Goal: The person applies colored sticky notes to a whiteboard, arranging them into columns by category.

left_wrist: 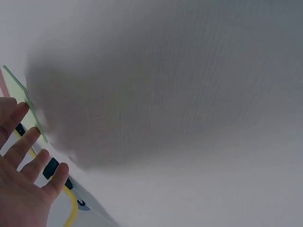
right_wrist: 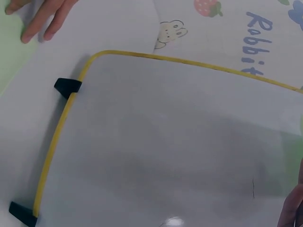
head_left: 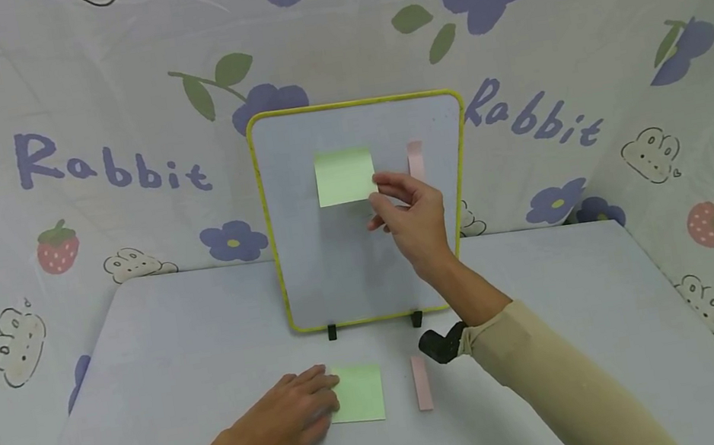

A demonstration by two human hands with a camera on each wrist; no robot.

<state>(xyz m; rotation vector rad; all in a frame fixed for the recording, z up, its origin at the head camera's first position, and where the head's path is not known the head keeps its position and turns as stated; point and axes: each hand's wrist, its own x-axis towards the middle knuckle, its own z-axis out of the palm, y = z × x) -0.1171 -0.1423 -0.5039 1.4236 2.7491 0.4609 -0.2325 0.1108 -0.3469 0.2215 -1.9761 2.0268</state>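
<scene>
A yellow-rimmed whiteboard [head_left: 365, 275] stands upright on the table. In front of its upper part is a green sticky note [head_left: 345, 176], a shadow on the board beneath it. My right hand [head_left: 415, 218] pinches the note's lower right corner between thumb and fingertips; the right wrist view catches only a bit of that hand at its right edge. My left hand [head_left: 298, 412] lies on the table, its fingertips touching the left edge of a green sticky note pad [head_left: 359, 395]. In the left wrist view, the left hand's fingers [left_wrist: 23, 149] are spread against the pad's edge.
A narrow pink sticky strip [head_left: 416, 158] is on the board's upper right. Another pink strip pad [head_left: 422, 383] lies right of the green pad. Two black feet hold up the board [right_wrist: 67, 86]. A patterned cloth [head_left: 127, 72] hangs behind the white table [head_left: 207, 329].
</scene>
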